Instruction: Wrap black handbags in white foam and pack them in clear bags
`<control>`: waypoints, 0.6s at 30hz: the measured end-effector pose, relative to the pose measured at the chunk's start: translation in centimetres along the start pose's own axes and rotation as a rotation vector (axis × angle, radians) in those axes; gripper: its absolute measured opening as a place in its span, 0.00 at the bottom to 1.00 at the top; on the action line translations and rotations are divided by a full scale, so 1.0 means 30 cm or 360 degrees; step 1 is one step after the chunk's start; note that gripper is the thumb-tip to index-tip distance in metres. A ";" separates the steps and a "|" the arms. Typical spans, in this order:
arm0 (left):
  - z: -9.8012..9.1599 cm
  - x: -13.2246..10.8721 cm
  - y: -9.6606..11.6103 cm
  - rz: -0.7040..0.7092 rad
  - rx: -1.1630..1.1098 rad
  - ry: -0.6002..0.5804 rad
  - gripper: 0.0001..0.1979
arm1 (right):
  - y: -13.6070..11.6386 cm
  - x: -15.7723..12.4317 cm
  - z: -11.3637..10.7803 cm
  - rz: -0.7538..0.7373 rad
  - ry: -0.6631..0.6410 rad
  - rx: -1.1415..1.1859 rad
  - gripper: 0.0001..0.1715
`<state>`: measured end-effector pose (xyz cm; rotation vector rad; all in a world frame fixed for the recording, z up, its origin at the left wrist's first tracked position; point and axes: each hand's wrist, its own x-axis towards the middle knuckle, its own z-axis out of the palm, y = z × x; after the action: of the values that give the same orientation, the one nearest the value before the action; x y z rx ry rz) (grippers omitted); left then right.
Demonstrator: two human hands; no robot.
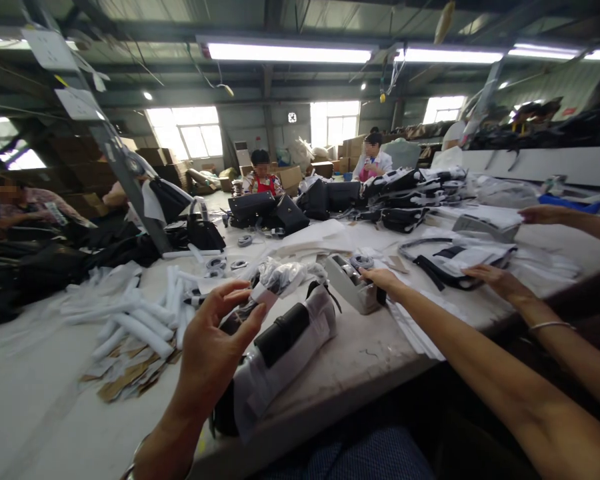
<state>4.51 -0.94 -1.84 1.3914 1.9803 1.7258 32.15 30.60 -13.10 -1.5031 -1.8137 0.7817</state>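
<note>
We judge the step in hand to be wrapping and taping: the left hand [215, 333] holds a plastic-covered bundle [283, 275] beside and above a black bag [283, 333] partly sheathed in white, and the right hand [387, 280] is at the tape dispenser [345, 277]. In our judgement, the next move calls for a strip of tape drawn free cleanly by the right hand, with the bundle held steady and its loose plastic gathered in.

Proceeding from left to right, we take bearings from the left grip, twelve o'clock being the far side of the worktop [55, 400]. Brown scraps [130, 377] lie between eight and nine o'clock; white rolls [153, 327] are heaped beyond them, between nine and ten. The left grip is closed on the bundle, thumb opposed to fingers. The bundle extends from it towards two o'clock; its contents are largely hidden from us. The bag rests on the worktop at about three o'clock, near the front edge; we cannot tell whether it touches the bundle. The tape dispenser stands between two and three o'clock, past the bag. The right grip is at its end; we cannot tell whether the fingers are pinched on tape. Just short of three o'clock, well apart, a co-worker's hand [497, 277] touches a white-covered bag [475, 257].
</note>
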 end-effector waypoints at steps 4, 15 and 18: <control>0.002 0.000 -0.004 -0.0002 0.0037 0.0012 0.24 | -0.011 -0.009 -0.026 0.0089 -0.0026 0.0362 0.23; 0.008 0.009 -0.002 -0.0131 -0.0013 0.0002 0.25 | 0.100 -0.250 -0.079 0.0428 -0.0071 0.1038 0.13; 0.008 0.011 0.002 -0.0157 -0.0040 -0.0001 0.26 | 0.134 -0.271 -0.014 0.0482 0.0034 0.1055 0.10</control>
<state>4.52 -0.55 -1.73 1.2642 1.9845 1.7012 35.97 23.26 -16.87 -1.3241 -1.1398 1.3454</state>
